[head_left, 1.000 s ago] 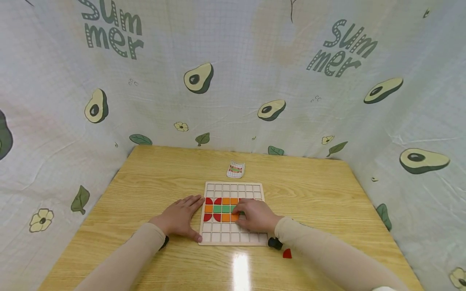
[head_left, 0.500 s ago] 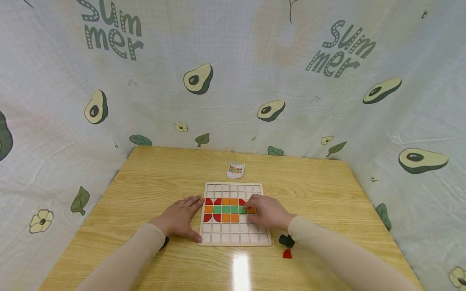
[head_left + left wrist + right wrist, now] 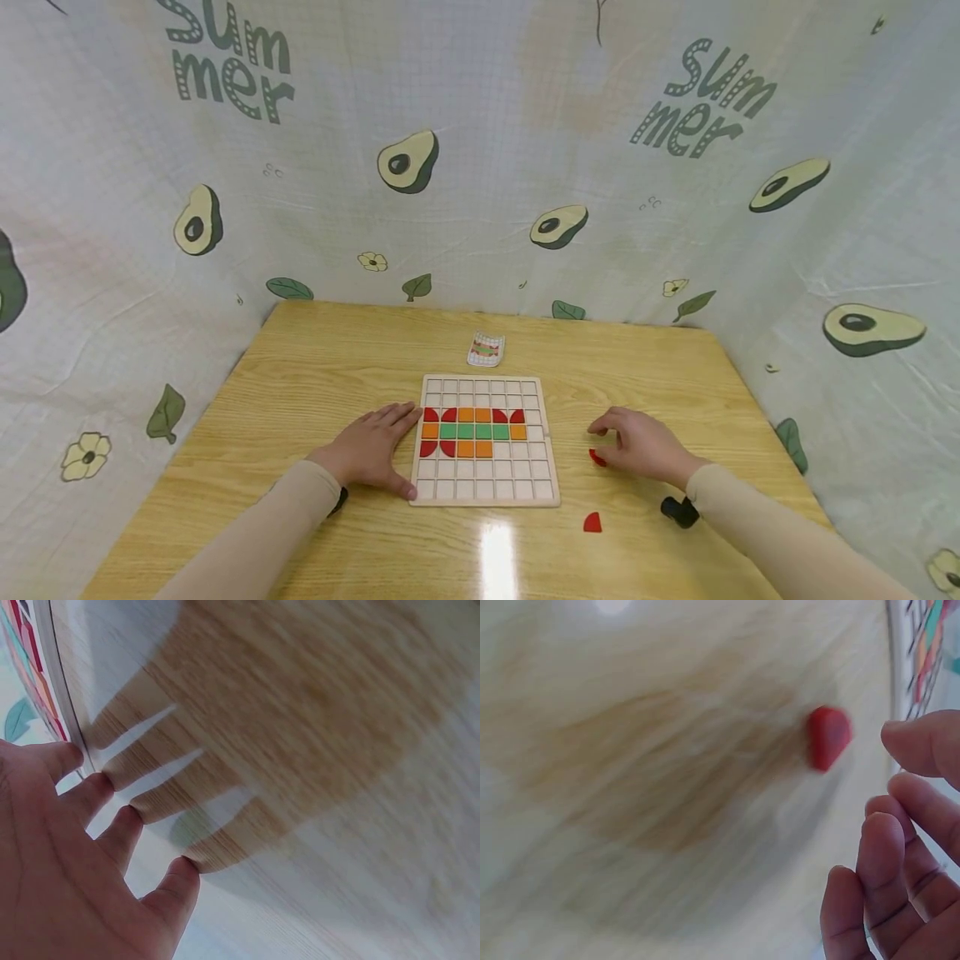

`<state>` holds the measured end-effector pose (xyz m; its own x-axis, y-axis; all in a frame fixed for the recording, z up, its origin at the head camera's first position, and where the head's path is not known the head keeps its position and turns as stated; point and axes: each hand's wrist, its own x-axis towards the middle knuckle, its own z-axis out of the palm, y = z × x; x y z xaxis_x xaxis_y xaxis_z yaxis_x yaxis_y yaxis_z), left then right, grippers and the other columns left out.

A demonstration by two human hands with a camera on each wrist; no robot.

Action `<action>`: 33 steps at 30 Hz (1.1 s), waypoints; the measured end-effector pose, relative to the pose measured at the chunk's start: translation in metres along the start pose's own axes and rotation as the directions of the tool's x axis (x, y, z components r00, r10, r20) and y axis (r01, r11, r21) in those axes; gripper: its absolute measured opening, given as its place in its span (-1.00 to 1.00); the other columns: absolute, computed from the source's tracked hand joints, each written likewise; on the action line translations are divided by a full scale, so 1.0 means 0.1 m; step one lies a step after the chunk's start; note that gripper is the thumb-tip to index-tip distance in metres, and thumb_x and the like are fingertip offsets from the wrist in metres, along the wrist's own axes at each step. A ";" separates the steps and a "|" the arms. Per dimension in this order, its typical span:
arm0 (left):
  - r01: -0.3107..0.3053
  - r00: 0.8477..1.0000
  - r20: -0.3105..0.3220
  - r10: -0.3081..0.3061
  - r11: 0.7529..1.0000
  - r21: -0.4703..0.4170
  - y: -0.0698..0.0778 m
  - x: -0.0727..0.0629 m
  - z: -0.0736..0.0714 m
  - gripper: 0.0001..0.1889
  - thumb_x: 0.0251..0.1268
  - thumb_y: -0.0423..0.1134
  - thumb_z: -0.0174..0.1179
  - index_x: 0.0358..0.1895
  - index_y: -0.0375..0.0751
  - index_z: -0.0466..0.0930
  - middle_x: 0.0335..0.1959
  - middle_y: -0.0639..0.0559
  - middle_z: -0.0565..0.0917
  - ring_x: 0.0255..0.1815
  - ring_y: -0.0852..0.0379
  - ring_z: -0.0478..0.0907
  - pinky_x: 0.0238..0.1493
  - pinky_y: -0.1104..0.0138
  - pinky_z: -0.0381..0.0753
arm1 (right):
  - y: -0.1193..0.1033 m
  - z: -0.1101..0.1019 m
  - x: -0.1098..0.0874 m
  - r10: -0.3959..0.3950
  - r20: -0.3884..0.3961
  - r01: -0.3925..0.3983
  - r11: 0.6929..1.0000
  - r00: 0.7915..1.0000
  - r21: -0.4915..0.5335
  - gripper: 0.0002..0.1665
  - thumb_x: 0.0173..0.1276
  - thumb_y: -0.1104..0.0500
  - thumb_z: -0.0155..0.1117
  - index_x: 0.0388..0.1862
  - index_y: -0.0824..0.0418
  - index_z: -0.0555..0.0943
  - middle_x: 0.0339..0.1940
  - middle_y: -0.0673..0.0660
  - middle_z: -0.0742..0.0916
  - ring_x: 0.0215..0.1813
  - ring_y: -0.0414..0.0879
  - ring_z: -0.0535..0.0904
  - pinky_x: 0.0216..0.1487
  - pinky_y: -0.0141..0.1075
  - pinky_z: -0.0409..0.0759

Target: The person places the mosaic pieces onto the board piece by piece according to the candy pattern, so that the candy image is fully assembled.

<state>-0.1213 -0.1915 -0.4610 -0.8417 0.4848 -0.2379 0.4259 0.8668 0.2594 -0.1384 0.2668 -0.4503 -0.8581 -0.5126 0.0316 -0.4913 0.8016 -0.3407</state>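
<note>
In the head view a pale wooden grid board [image 3: 480, 493] lies on the table, bearing red quarter-circle, orange square and green square tiles in three rows. My left hand [image 3: 375, 446] rests flat with spread fingers at the board's left edge; in the left wrist view its fingertips [image 3: 191, 864] touch the tabletop and board side. Right of the board, my right hand [image 3: 641, 443] hovers low with thumb and fingers parted, thumb right at a red quarter-circle tile [image 3: 597, 457] that it partly hides. A red quarter-circle tile [image 3: 829, 739] also shows beside the parted fingers in the right wrist view.
Another red quarter-circle tile [image 3: 592, 522] lies near the board's lower right corner. Behind the board is a small pattern card [image 3: 486, 349]. A white printed curtain [image 3: 480, 167] encloses the wooden table [image 3: 360, 342] at the back and sides.
My right hand has left the board and moved right to the loose red tile. An orange tile now shows at the right end of the green row. The left hand stays put.
</note>
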 end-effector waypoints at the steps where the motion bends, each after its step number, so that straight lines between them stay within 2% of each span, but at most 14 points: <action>1: -0.001 1.000 0.001 0.001 1.000 0.004 -0.01 0.00 0.01 0.33 -0.26 0.56 0.36 0.60 -0.12 0.07 0.58 -0.10 0.10 0.56 -0.17 0.01 0.42 -0.17 0.09 | 0.03 0.00 -0.04 0.012 0.003 -0.012 1.000 1.000 -0.003 -0.68 0.19 0.11 0.49 -0.06 0.06 0.73 -0.21 -0.11 0.66 -0.54 -0.37 0.37 -0.45 -0.37 0.45; 4: 0.001 1.000 0.003 -0.001 1.000 0.009 -0.01 0.01 0.02 0.33 -0.25 0.56 0.35 0.60 -0.12 0.06 0.59 -0.09 0.09 0.56 -0.16 0.00 0.43 -0.16 0.08 | 0.06 0.01 -0.10 0.029 0.020 -0.029 1.000 0.999 0.002 -0.66 0.15 0.07 0.53 -0.07 0.05 0.73 -0.23 -0.13 0.66 -0.52 -0.36 0.39 -0.41 -0.36 0.47; 8: 0.009 1.000 0.002 -0.009 1.000 0.013 -0.01 0.01 0.01 0.34 -0.27 0.57 0.34 0.60 -0.10 0.06 0.59 -0.07 0.09 0.56 -0.14 0.00 0.44 -0.15 0.07 | 0.05 0.05 -0.11 -0.005 0.040 0.005 1.000 0.999 -0.015 -0.64 0.15 0.03 0.55 -0.06 0.04 0.73 -0.23 -0.16 0.66 -0.40 -0.34 0.45 -0.30 -0.31 0.53; 12: 0.010 1.000 0.001 -0.010 1.000 0.007 -0.01 0.02 0.01 0.34 -0.28 0.59 0.33 0.60 -0.10 0.07 0.59 -0.07 0.09 0.57 -0.15 -0.01 0.43 -0.15 0.07 | 0.04 0.09 -0.09 -0.028 0.039 0.030 0.999 0.999 -0.037 -0.68 0.18 0.09 0.53 -0.07 0.03 0.73 -0.24 -0.18 0.64 -0.32 -0.31 0.48 -0.25 -0.28 0.56; 23: 0.011 1.000 -0.003 -0.011 1.000 -0.003 0.01 0.01 0.00 0.34 -0.29 0.56 0.37 0.60 -0.11 0.08 0.58 -0.08 0.11 0.56 -0.15 0.01 0.43 -0.15 0.08 | 0.11 0.11 -0.11 -0.039 0.021 0.039 0.999 0.999 -0.028 -0.70 0.18 0.08 0.51 -0.08 0.00 0.73 -0.24 -0.16 0.62 -0.43 -0.35 0.38 -0.35 -0.34 0.47; 33: -0.002 1.000 -0.004 0.002 1.000 -0.011 0.01 0.01 0.00 0.34 -0.27 0.54 0.38 0.60 -0.13 0.08 0.58 -0.11 0.11 0.56 -0.17 0.02 0.43 -0.15 0.09 | 0.15 0.14 -0.13 -0.072 0.012 0.072 0.997 0.997 0.001 -0.72 0.21 0.15 0.48 -0.08 0.01 0.72 -0.25 -0.16 0.62 -0.43 -0.35 0.38 -0.36 -0.36 0.46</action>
<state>-0.1214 -0.1903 -0.4613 -0.8421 0.4864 -0.2331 0.4243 0.8642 0.2703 -0.1330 0.2810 -0.4693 -0.8185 -0.5728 0.0452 -0.5520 0.7621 -0.3385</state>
